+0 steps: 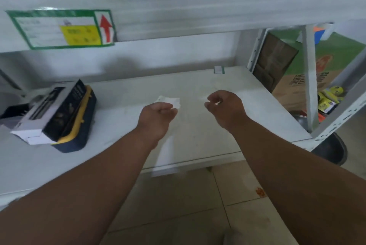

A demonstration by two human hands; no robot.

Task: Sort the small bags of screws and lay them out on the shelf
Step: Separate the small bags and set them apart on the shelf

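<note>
Both of my hands hover over the white shelf [247,94]. My left hand [156,114] is closed around a small white bag of screws [171,101], which sticks out past its fingers. Below that wrist a blurred white strip [167,153] runs down across the shelf's front edge; I cannot tell what it is. My right hand [225,108] is a little to the right, fingers curled towards the thumb. Something pale shows between its fingertips, too blurred to tell whether it is a bag.
A dark blue and yellow case [79,126] carrying a grey and black box [51,110] lies on the shelf's left part. A small label [219,70] stands at the back. Cardboard boxes [293,86] fill the neighbouring rack on the right. A green-framed sign [59,29] hangs on the upper shelf beam.
</note>
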